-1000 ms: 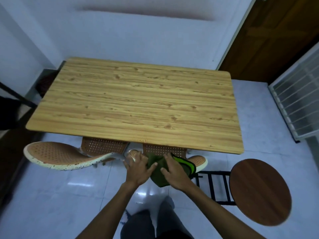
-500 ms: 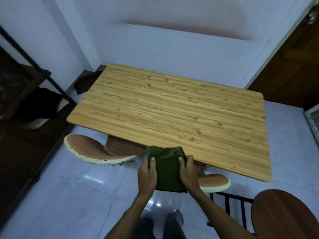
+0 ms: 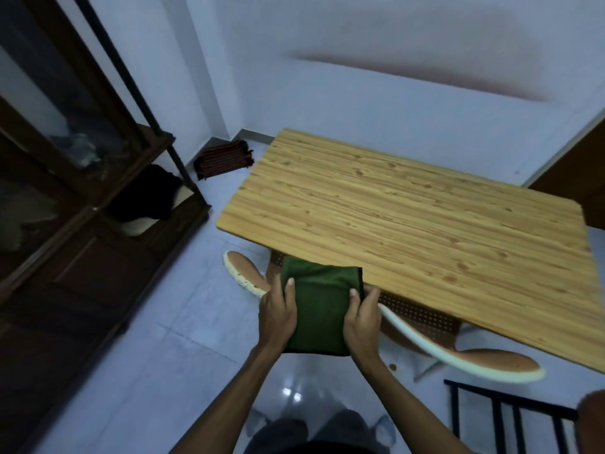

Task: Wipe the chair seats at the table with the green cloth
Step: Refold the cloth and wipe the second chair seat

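Note:
The green cloth [image 3: 319, 309] is folded into a flat rectangle and held in the air in front of the wooden table [image 3: 415, 227]. My left hand [image 3: 276, 314] grips its left edge with the thumb on top. My right hand [image 3: 361, 317] grips its right edge the same way. Two orange perforated chairs with pale rims are tucked under the table's near edge: the left chair [image 3: 244, 270] shows just beyond the cloth, and the right chair [image 3: 465, 362] curves out below the table to the right of my hands.
A dark wooden cabinet [image 3: 82, 198] with glass doors fills the left side. A dark bundle [image 3: 224, 158] lies on the floor by the far wall. A black metal frame [image 3: 497, 417] and the edge of a round brown stool [image 3: 592, 411] stand at the lower right.
The view has swung left, bringing the cabinet into sight. Both hands have gone from bunching the cloth low by the chair to holding it folded flat, higher, at the table's edge.

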Tool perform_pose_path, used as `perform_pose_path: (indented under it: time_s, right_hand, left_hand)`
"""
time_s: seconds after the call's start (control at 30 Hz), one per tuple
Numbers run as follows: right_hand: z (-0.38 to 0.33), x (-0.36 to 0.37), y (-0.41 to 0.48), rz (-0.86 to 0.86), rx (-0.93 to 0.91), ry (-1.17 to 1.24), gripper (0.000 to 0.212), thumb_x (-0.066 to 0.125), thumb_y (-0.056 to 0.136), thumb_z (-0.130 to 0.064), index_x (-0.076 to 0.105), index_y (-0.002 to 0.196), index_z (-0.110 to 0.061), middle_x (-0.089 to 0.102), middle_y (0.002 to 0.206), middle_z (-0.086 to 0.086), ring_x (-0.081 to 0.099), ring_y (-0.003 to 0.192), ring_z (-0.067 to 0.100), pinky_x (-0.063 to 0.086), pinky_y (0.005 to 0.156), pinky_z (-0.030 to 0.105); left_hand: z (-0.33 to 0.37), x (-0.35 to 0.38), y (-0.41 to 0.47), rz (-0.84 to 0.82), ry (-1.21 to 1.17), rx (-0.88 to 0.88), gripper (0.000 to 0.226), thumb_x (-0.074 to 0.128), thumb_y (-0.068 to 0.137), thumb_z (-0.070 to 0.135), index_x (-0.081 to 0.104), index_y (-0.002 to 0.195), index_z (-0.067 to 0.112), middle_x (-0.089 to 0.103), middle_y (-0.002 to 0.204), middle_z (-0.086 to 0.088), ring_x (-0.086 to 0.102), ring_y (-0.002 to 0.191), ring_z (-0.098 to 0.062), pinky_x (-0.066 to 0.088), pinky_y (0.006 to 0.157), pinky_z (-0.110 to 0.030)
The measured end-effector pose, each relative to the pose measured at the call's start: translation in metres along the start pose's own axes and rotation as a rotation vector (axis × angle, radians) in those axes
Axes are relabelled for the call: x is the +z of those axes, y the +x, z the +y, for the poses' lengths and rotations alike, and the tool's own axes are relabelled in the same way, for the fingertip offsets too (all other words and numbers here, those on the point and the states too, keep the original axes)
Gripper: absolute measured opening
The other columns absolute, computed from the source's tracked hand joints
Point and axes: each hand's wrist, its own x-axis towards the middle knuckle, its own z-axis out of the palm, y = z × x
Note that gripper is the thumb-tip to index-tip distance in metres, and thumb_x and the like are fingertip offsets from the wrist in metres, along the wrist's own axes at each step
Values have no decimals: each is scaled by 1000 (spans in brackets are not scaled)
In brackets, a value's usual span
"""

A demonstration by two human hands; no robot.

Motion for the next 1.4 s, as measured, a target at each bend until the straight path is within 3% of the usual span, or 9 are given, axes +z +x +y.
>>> perform_pose_path:
  time_s: [0.13, 0.4, 0.6, 0.77, 0.93, 1.03, 1.13, 1.23, 1.4]
  right_hand:
    - [-16, 51, -23, 82, -18, -24, 3, 42, 104, -30, 39, 103, -29, 54, 86, -16, 54, 74, -5, 39, 62, 30]
    - [-27, 112, -26, 220, 31, -150, 7, 42, 104, -26, 38, 99, -25, 43, 82, -20, 45, 74, 9, 35, 62, 29]
    - [-25, 156, -14, 172, 10, -261, 10, 41, 104, -28, 40, 99, -19, 55, 85, 3, 55, 71, 22, 42, 57, 36]
    - [-34, 188, -15, 117, 16, -383, 15, 42, 103, -29, 31, 92, -29, 48, 79, -5, 48, 62, 16, 31, 51, 29]
    - [-36, 211, -11, 115, 34, -606, 17, 54, 97, -32, 42, 91, -22, 57, 78, 0, 56, 62, 20, 36, 48, 28]
    - [-29, 220, -7, 163, 74, -823, 26, 66, 86, -33, 55, 103, -17, 60, 96, 6, 56, 84, 25, 46, 66, 35]
    - [-17, 236, -9, -8, -154, -909, 38, 61, 87, -28, 55, 122, -15, 55, 124, 12, 51, 116, 32, 44, 93, 47]
    - [-6, 255, -13, -314, -421, -955, 53, 55, 90, -24, 45, 142, -22, 50, 143, 12, 50, 127, 34, 42, 103, 52]
    - [-21, 295, 9, -583, -317, -1077, 95, 64, 85, -26, 0, 155, -36, 22, 162, 10, 39, 135, 42, 33, 107, 59]
  left_hand:
    - [-35, -43, 25, -50, 61, 22, 31, 35, 102, 40, 53, 115, 18, 67, 99, -8, 64, 88, -26, 45, 68, -34]
    - [-71, -71, 73, -170, 158, 62, 30, 34, 102, 40, 53, 115, 21, 69, 98, -9, 65, 88, -30, 54, 72, -46]
    - [-103, -85, 115, -219, 271, 37, 26, 34, 102, 39, 50, 114, 21, 68, 89, -12, 65, 81, -31, 52, 64, -40]
    - [-132, -110, 141, -291, 396, 43, 38, 31, 102, 43, 42, 134, 26, 69, 90, -7, 65, 80, -29, 52, 67, -38]
    - [-154, -123, 170, -344, 481, 105, 35, 32, 101, 45, 51, 120, 21, 67, 91, -3, 62, 77, -21, 42, 62, -29]
    - [-164, -126, 191, -436, 560, 231, 32, 38, 100, 38, 54, 122, 21, 60, 110, -4, 58, 97, -23, 47, 73, -32]
    - [-173, -127, 209, -518, 660, 329, 33, 49, 96, 26, 54, 129, 22, 50, 136, -11, 45, 123, -29, 44, 93, -41]
    - [-182, -132, 224, -590, 656, 360, 40, 53, 93, 25, 52, 133, 22, 45, 143, -12, 39, 132, -31, 41, 101, -47]
    - [-208, -147, 247, -676, 582, 249, 46, 49, 96, 29, 44, 141, 19, 38, 152, -9, 30, 142, -27, 33, 113, -47]
